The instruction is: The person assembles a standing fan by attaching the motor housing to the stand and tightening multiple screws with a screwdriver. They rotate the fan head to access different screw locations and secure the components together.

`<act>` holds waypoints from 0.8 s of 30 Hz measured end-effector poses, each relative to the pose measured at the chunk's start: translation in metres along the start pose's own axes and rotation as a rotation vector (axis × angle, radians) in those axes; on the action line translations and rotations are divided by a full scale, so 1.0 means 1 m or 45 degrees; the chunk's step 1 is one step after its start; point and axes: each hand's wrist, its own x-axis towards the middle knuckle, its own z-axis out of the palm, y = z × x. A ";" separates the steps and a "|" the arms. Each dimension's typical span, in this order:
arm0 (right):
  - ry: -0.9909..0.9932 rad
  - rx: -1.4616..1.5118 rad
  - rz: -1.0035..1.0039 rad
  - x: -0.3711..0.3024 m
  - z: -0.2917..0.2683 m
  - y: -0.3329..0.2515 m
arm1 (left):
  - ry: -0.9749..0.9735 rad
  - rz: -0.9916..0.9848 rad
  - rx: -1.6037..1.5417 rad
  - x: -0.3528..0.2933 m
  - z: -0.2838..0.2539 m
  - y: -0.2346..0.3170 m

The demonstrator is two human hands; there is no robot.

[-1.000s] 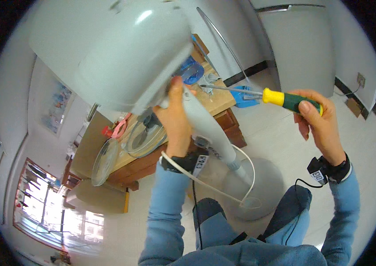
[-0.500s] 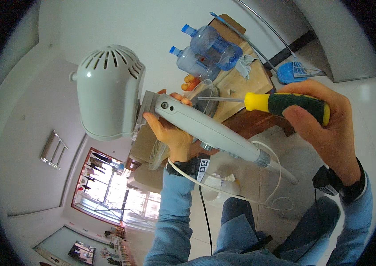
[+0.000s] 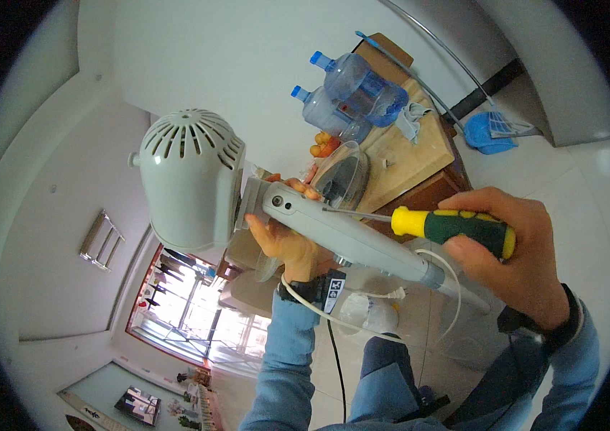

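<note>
A pale grey fan motor housing with slotted vents at one end is at the left, joined to a long grey fan neck that slants down to the right. My left hand grips the neck close to the housing, fingers behind it and thumb in front. Two small round holes show at that end, one with what looks like a screw inside. My right hand is closed around a screwdriver with a yellow and dark green handle. Its thin shaft points left, the tip overlapping the neck's upper edge; contact is unclear.
A white power cord loops below the neck. Beyond stands a wooden table with two blue water jugs, oranges, a clear-lidded container and a cloth. A blue dustpan lies on the floor at the upper right.
The screwdriver has come left and down relative to the neck, its tip now over the neck's edge instead of above it. The whole view has shifted somewhat. Both hands keep their grips.
</note>
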 end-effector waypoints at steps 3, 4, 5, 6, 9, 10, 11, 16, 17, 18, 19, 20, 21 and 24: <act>-0.014 0.083 0.024 0.003 0.002 0.003 | -0.017 0.000 0.007 0.001 -0.002 0.000; -0.012 0.099 0.023 0.004 0.003 0.004 | -0.036 0.000 0.034 0.001 -0.002 0.001; -0.011 0.112 0.022 0.005 0.003 0.005 | -0.014 0.006 0.052 0.002 -0.001 0.001; -0.015 0.103 0.033 0.007 0.003 0.006 | -0.020 0.008 0.083 0.002 0.001 0.001; -0.024 0.093 0.050 0.011 0.003 0.006 | 0.081 0.013 0.079 0.001 0.007 0.000; -0.022 0.102 0.045 0.012 0.004 0.006 | 0.119 0.012 0.069 0.001 0.008 0.000; -0.028 0.095 0.046 0.013 0.004 0.005 | 0.127 0.011 0.047 0.001 0.009 0.000; -0.016 0.095 -0.016 0.014 0.005 -0.001 | 0.101 -0.009 -0.006 0.002 0.007 0.000; -0.017 0.098 -0.008 0.015 0.006 -0.002 | 0.088 0.001 0.017 0.002 0.006 0.000; -0.003 0.100 -0.016 0.015 0.006 -0.003 | 0.072 0.007 0.047 0.002 0.005 0.000; 0.000 0.088 -0.017 0.015 0.006 -0.005 | 0.055 0.023 0.083 0.002 0.004 0.000; 0.001 0.074 -0.019 0.016 0.006 -0.007 | 0.066 0.017 0.063 0.002 0.004 0.000; 0.009 0.074 -0.019 0.017 0.007 -0.010 | 0.077 0.022 0.049 0.002 0.004 -0.001; 0.030 0.078 -0.026 0.020 0.012 -0.020 | 0.108 -0.003 -0.022 0.001 0.004 -0.002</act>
